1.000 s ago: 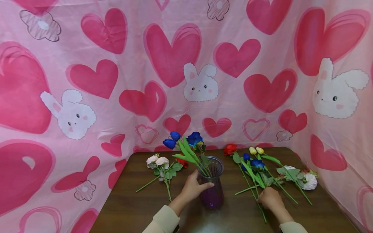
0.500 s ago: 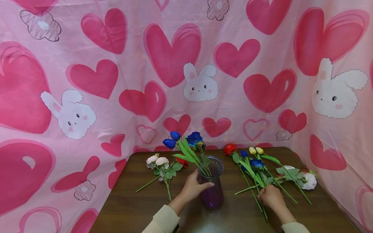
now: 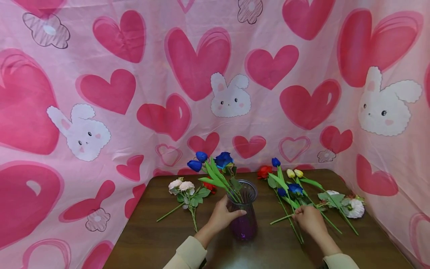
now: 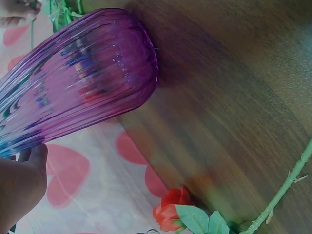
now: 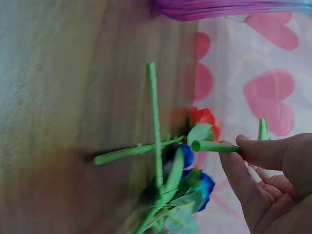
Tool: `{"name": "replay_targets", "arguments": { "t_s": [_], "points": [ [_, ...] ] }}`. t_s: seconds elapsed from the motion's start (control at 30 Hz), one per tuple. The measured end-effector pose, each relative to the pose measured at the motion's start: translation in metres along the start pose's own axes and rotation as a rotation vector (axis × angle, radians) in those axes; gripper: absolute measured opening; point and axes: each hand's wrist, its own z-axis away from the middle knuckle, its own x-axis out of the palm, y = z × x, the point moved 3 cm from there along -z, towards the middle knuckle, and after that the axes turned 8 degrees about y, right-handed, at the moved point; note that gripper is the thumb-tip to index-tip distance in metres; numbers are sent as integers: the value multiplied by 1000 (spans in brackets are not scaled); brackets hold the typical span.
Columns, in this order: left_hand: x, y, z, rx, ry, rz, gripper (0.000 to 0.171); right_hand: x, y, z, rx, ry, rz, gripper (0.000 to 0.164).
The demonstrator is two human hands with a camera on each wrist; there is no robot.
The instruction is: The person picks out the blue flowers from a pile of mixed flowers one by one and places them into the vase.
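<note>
Head view: grips the purple vase (image 3: 246, 226) with the left hand (image 3: 221, 216), with the thumb across its near side; holds the right hand (image 3: 311, 220) low, with a blue rose (image 3: 295, 189) just beyond its fingers. Left wrist view: touches the vase wall, with a red rose (image 4: 170, 209) below and right of the fingers. Right wrist view: pinches a green stem (image 5: 217, 146) between thumb and fingertip, with the vase above them.

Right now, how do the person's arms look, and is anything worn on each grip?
The left sleeve and right sleeve are plain cream. The left grip and right grip are bare hands, without gloves. Something dark shows at the left sleeve's edge, too small to identify.
</note>
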Motion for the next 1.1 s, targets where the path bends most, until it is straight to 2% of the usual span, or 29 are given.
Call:
{"name": "replay_targets", "arguments": {
  "t_s": [0.2, 0.43, 0.6, 0.83, 0.93, 1.1],
  "points": [
    [1, -3, 0, -9, -9, 2, 64, -8, -17, 1, -24, 60, -43, 13],
    [5, -36, -8, -5, -1, -21, 65, -21, -44, 5, -88, 195, -95, 15],
    [4, -33, -8, 12, 7, -11, 64, -29, -60, 7, -124, 260, -126, 15],
    [-5, -28, -8, 0, 34, -41, 56, -37, -77, 11, -104, 266, -195, 21],
    [-11, -24, -6, 15, 48, -85, 56, -40, -84, 13, -106, 289, -225, 21],
    [-23, -20, 0, 47, 102, -189, 56, -44, -94, 15, -159, 376, -248, 17]
  ]
}}
